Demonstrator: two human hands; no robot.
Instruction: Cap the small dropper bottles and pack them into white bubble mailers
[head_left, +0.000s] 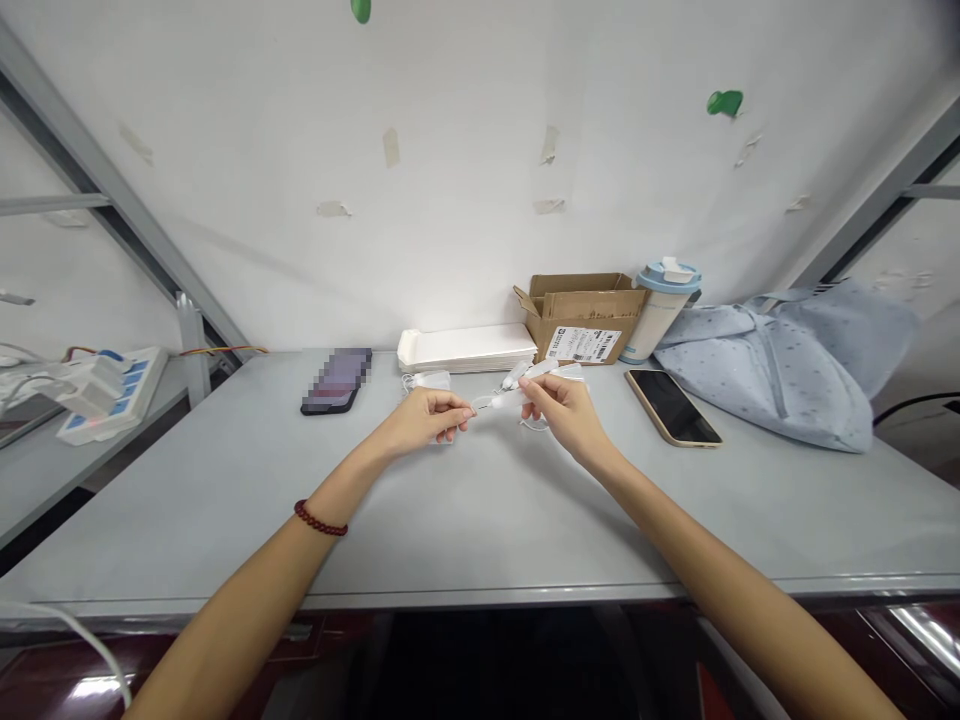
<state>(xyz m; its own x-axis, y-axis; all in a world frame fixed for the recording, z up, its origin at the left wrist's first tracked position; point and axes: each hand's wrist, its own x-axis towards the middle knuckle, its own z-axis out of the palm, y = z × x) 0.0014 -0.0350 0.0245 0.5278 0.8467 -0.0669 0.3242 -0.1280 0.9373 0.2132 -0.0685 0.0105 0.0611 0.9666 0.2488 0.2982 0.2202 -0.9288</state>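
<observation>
Over the middle of the table, my left hand (424, 418) is closed in a pinch on the end of a thin white string (484, 404). The string runs to a small white tag-like piece (508, 398), which my right hand (568, 412) pinches between thumb and fingers. Several similar white pieces (541, 368) show just behind my right hand, and a white loop of cord lies under it. Behind my left hand lies a bundle of white pieces (431, 380) with strings. Part of another pale piece shows beneath my left fingers, mostly hidden.
At the back stand a stack of long white cards or boxes (469, 348), an open cardboard box (581, 320) and a blue-lidded tumbler (664, 310). A phone (675, 408) and a light-blue cloth bag (772, 375) lie right; a dark phone (337, 381) lies left. A power strip (116, 395) sits far left.
</observation>
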